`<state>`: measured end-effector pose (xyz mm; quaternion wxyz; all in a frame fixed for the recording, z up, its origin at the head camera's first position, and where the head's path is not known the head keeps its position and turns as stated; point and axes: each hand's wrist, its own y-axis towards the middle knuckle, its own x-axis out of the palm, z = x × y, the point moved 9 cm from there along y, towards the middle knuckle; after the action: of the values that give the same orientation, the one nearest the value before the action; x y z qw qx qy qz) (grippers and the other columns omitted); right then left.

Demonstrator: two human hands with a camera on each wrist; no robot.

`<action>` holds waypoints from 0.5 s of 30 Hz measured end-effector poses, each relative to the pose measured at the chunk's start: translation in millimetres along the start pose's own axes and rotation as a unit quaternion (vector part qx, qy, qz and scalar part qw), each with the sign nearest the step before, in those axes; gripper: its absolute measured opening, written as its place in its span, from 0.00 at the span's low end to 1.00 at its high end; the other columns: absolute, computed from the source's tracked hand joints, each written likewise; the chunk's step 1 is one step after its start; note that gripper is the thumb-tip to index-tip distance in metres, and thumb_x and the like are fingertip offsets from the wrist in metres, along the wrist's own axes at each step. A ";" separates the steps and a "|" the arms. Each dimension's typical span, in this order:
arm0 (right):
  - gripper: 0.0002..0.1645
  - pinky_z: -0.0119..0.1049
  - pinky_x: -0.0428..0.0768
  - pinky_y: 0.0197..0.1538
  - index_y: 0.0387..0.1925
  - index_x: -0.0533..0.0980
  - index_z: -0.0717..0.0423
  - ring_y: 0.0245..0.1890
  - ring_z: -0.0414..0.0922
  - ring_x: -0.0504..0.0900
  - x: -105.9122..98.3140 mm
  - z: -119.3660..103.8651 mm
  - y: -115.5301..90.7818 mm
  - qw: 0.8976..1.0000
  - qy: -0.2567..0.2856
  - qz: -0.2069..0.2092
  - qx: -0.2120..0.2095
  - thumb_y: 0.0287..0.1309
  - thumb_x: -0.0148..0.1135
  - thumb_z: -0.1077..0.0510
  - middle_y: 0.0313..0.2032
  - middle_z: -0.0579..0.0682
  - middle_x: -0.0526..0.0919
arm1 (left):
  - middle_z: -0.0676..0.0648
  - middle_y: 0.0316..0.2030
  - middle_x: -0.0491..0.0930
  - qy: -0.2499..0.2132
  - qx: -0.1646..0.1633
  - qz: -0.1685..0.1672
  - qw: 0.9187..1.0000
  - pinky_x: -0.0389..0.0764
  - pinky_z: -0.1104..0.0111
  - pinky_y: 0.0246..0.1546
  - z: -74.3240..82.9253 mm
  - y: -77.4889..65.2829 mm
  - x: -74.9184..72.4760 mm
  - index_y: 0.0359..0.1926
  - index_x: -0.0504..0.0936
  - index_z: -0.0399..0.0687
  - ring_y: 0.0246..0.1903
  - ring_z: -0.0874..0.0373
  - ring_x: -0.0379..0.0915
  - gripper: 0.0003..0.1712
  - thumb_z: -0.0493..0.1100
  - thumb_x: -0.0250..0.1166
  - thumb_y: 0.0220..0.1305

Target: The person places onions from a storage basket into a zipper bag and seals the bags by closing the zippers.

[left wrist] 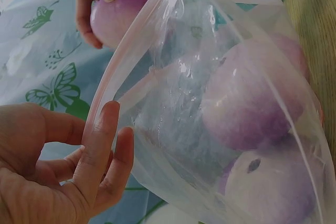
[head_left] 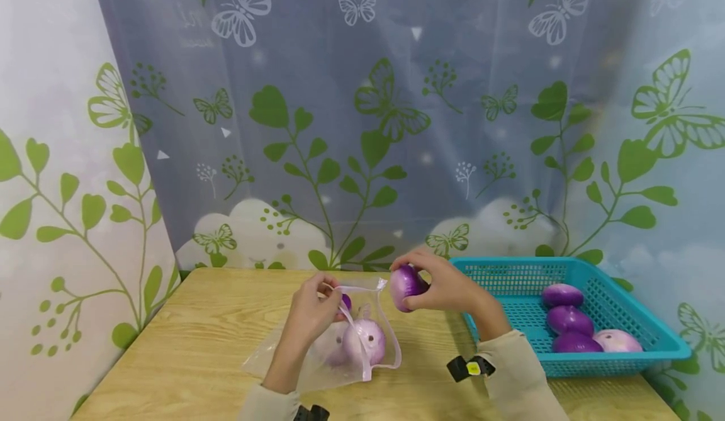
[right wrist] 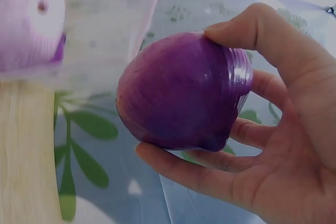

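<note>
A clear zip bag (head_left: 317, 370) with a pale pink rim lies on the table, its mouth facing right. My left hand (head_left: 314, 308) pinches the upper edge of that mouth between thumb and fingers. Inside the bag are purple onions (left wrist: 252, 98), seen through the plastic. In my right hand (head_left: 447, 286) is another purple onion (right wrist: 181, 93), gripped between thumb and fingers. It hangs just right of the bag's mouth, above the table and apart from the bag.
A turquoise plastic basket (head_left: 617, 365) stands at the right of the wooden table (head_left: 221, 308), with several onions (head_left: 569, 320) in it. A printed curtain (head_left: 340, 94) with leaves and butterflies hangs behind the table's far edge.
</note>
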<state>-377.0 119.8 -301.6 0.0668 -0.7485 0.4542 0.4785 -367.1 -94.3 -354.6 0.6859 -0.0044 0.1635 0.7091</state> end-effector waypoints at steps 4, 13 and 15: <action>0.32 0.33 0.89 0.45 0.58 0.78 0.48 0.52 0.50 0.79 12.5 -14.8 0.3 1.000 0.010 0.001 -0.008 0.50 0.77 0.57 0.60 0.53 0.77 | 0.41 0.35 0.75 0.001 0.001 -0.001 1.000 0.94 0.54 0.33 0.4 0.7 0.2 0.43 0.78 0.33 0.22 0.57 0.82 0.06 0.32 0.58 0.69; 0.34 0.30 0.91 0.39 0.59 0.77 0.50 0.47 0.48 0.80 33.9 -29.3 -6.5 0.995 0.092 0.013 -0.030 0.49 0.78 0.63 0.57 0.54 0.76 | 0.41 0.35 0.75 0.002 0.000 -0.002 1.000 0.94 0.59 0.31 -1.0 0.4 0.9 0.43 0.78 0.33 0.21 0.59 0.82 0.05 0.32 0.59 0.69; 0.34 0.31 0.91 0.38 0.59 0.77 0.49 0.47 0.48 0.80 35.6 -31.5 -7.2 0.995 0.095 0.018 -0.036 0.49 0.78 0.63 0.57 0.53 0.77 | 0.42 0.35 0.75 0.003 0.000 -0.002 1.000 0.94 0.60 0.30 -1.0 0.4 0.8 0.43 0.78 0.33 0.21 0.59 0.81 0.05 0.32 0.59 0.69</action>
<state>-346.4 85.2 -314.8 -0.0126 -0.7840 0.4543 0.4229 -367.8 -93.8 -355.6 0.6869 -0.0065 0.1654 0.7077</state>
